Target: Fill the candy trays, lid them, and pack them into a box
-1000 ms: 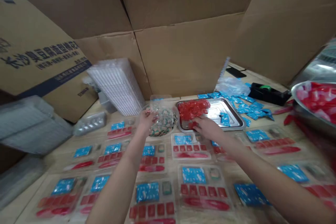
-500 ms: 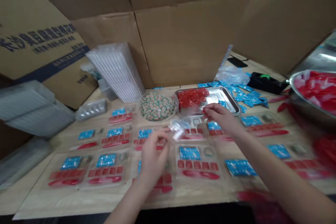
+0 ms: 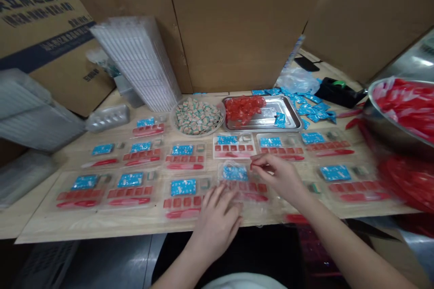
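My left hand [image 3: 217, 219] lies with fingers apart over the lower left of a clear plastic tray. This tray holds a blue printed packet [image 3: 235, 172], a row of red squares [image 3: 252, 187] and a red spoon-like strip. Clear film or a lid [image 3: 230, 164] glints over its top edge. My right hand [image 3: 278, 175] pinches a small red piece [image 3: 252, 166] at the tray's upper right; its exact kind is too small to make out. Another filled tray [image 3: 233, 146] sits just behind, and one with a blue packet [image 3: 183, 187] stands to the left.
At the back are a bowl of wrapped pieces [image 3: 198, 117] and a metal tray [image 3: 288, 122] with red packets [image 3: 246, 109]. Stacked clear trays [image 3: 137, 61] stand at left. Right: loose blue packets [image 3: 317, 112], a tape dispenser [image 3: 341, 92] and a metal bowl [image 3: 376, 108] of red items.
The view has tilted down. My left hand has moved down onto the tray and spread its fingers. My right hand has come from near the metal tray toward the tray before me.
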{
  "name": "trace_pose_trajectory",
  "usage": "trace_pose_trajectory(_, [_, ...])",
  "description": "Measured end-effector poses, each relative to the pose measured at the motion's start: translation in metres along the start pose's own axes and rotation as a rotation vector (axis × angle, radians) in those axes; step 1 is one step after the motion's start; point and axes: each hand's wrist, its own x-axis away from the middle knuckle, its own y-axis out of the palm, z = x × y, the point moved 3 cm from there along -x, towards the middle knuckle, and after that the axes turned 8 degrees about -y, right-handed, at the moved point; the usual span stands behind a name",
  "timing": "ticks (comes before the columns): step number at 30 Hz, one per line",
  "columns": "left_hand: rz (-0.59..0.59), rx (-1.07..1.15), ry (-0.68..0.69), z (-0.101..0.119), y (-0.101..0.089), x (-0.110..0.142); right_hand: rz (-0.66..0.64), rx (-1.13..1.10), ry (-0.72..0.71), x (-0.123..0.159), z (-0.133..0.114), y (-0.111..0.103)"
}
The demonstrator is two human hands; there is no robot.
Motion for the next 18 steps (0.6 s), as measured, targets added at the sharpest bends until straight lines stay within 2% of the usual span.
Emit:
trace_pose_trajectory(3, [0.024,-0.056,-0.004,-0.010,-0.009,-0.005,-0.019,0.004,-0.036,-0.006,-0.007,0.009])
trace_pose_trajectory(5, [0.045,-0.059,-0.078,-0.013,-0.018,-0.008,0.026,-0.036,-0.009,-0.007,-0.003,0.008])
trace_pose_trajectory(7, [0.038,-0.009,-0.157,-0.007,-0.022,-0.010,0.093,-0.065,0.026,-0.007,0.005,0.004])
trace_pose_trajectory(10, [-0.060,0.056,-0.131,0.016,-0.009,-0.013,0.182,-0.033,0.056,-0.002,0.015,-0.003])
trace_pose_trajectory(13, [-0.075,-0.010,-0.055,0.026,0.006,-0.013,0.197,0.065,0.041,0.003,0.016,-0.009])
trace_pose_trajectory(15, [-0.092,-0.040,0.005,0.017,0.003,-0.012,0.171,0.095,0.032,0.006,0.014,-0.012])
trace_pose_trajectory(18, [-0.189,-0.033,0.070,-0.009,-0.018,-0.010,0.137,0.031,0.117,0.010,0.016,-0.019])
